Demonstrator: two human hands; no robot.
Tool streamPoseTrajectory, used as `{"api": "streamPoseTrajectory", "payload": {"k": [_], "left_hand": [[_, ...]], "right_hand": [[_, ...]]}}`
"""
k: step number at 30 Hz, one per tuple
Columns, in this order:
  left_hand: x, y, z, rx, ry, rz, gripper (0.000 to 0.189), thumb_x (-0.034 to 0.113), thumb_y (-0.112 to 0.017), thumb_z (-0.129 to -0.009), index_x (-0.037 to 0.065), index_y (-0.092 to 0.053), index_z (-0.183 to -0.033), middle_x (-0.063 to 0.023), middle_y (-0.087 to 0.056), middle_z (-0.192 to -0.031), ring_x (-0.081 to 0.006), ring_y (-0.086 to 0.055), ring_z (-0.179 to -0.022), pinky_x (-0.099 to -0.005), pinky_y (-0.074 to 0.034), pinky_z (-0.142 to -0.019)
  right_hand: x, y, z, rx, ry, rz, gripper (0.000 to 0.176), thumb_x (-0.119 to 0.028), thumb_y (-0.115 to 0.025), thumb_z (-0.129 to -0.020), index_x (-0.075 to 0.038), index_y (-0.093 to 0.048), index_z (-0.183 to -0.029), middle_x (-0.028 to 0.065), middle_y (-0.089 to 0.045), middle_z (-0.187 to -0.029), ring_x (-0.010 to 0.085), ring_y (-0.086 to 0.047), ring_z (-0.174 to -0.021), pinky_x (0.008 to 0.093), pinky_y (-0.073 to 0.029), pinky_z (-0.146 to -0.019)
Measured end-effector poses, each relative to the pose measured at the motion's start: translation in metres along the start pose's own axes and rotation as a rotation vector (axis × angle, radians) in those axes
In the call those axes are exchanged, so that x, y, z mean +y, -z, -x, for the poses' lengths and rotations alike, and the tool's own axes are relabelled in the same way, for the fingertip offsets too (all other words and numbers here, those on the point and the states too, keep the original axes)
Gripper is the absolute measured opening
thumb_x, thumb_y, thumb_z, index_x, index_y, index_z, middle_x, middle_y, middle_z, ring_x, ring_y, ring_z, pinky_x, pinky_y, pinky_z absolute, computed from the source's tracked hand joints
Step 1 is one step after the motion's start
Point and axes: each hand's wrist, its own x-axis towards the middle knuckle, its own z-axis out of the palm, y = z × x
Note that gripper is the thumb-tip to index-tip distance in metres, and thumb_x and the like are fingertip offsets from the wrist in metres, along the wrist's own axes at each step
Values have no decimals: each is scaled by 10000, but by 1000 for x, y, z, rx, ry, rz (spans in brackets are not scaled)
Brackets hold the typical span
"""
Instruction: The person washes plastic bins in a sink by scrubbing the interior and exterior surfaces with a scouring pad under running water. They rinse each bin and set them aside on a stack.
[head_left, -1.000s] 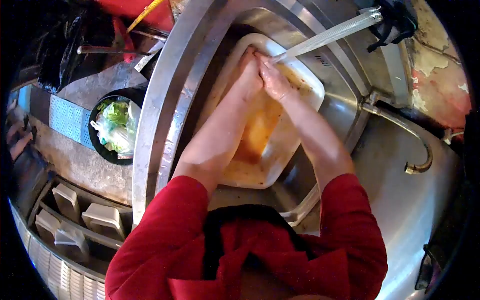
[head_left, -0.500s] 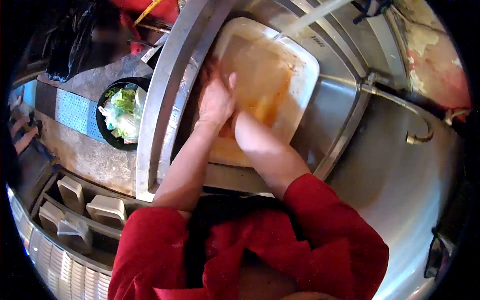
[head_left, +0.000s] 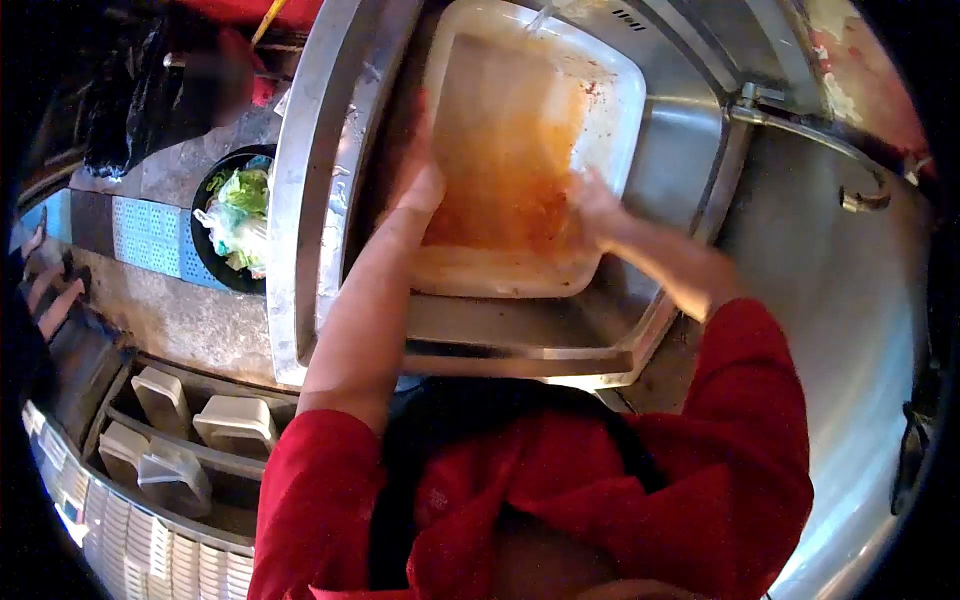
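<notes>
White rectangular plastic tub [head_left: 624,110], orange-brown liquid [head_left: 510,140] inside, sits in grey steel sink [head_left: 685,145]. Your left hand [head_left: 421,172], right hand [head_left: 593,207] flank it, blurred; can't tell finger pose. Rinsing step, likely; next calls for steady rim hold.

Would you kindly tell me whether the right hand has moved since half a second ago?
Yes: the right hand has moved rightward, closer to the tap.
</notes>
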Motion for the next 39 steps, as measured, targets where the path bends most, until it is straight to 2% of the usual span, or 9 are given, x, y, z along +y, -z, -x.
{"api": "streamPoseTrajectory", "payload": {"k": [4, 9, 13, 22, 25, 30, 36, 37, 39], "left_hand": [[-15, -9, -2, -10, -120, -51, 550, 325, -316, -851, 107, -189, -1341, -92, -182, -1395, -226, -163, -1287, -305, -91, -1056], [-22, -6, -9, -40, -231, -94, 561, 197, -364, -834, 114, -154, -1348, -95, -181, -1395, -233, -176, -1283, -304, -101, -1057], [-36, -7, -6, -41, -226, -154, 601, 94, -402, -820, 120, -126, -1354, -97, -180, -1395, -240, -186, -1280, -303, -109, -1058], [-61, -25, -13, -123, 90, -301, 472, 143, -474, -763, 46, -373, -1214, -190, -459, -1168, -319, -423, -1105, -370, -339, -927], [-53, -19, -8, -176, 145, -194, 495, 115, -476, -748, 25, -368, -1223, -207, -422, -1219, -320, -378, -1164, -363, -292, -978], [-62, -26, -8, 38, -73, -278, 398, 298, -533, -788, 45, -479, -1091, -201, -537, -1053, -354, -512, -975, -404, -415, -810], [-34, -10, -4, -33, -38, -175, 488, 418, -478, -807, 11, -478, -1078, -219, -526, -1060, -379, -501, -985, -416, -412, -812], [-47, -12, -14, -55, -30, -187, 488, 418, -478, -807, 11, -478, -1078, -219, -526, -1060, -379, -501, -985, -416, -412, -812], [-69, -18, -36, -247, -36, -162, 497, 432, -466, -809, 8, -487, -1067, -223, -535, -1038, -386, -518, -950, -412, -422, -791]], "right_hand": [[127, 58, -48, -124, -247, 194, 713, -522, -480, -750, -108, -305, -1303, 74, -222, -1384, 191, -144, -1292, 385, -31, -1064], [170, 92, -114, 679, 235, 1024, 691, -464, -442, -794, -56, -247, -1316, 50, -167, -1400, 189, -137, -1291, 371, -32, -1074], [125, 122, -74, 283, 85, 1158, 595, -373, -379, -847, -36, -234, -1316, 48, -186, -1396, 196, -118, -1297, 391, -33, -1072], [-9, 28, -48, -250, -384, 22, 523, -167, -415, -792, 58, -322, -1254, 206, -192, -1366, 394, -27, -1284, 509, -25, -1025], [-77, -68, -78, 100, -471, 28, 698, -336, -482, -795, -30, -164, -1335, 240, -101, -1379, 457, -37, -1259, 605, -13, -966], [-127, 49, -67, 22, -409, -914, 495, -194, -467, -791, -38, -342, -1244, 181, -221, -1323, 375, -176, -1225, 493, -177, -990], [-32, 63, -168, 569, -679, -506, 344, -302, -510, -780, -108, -529, -1063, 87, -501, -1134, 293, -458, -1035, 436, -406, -846], [-20, 81, -152, 280, -458, -1015, 336, -278, -506, -781, -64, -532, -1038, 121, -492, -1139, 300, -444, -1063, 418, -359, -930], [-66, 78, -152, 498, -346, -1382, 349, -293, -462, -813, -46, -512, -1054, 129, -491, -1140, 266, -445, -1063, 371, -349, -933]]}}
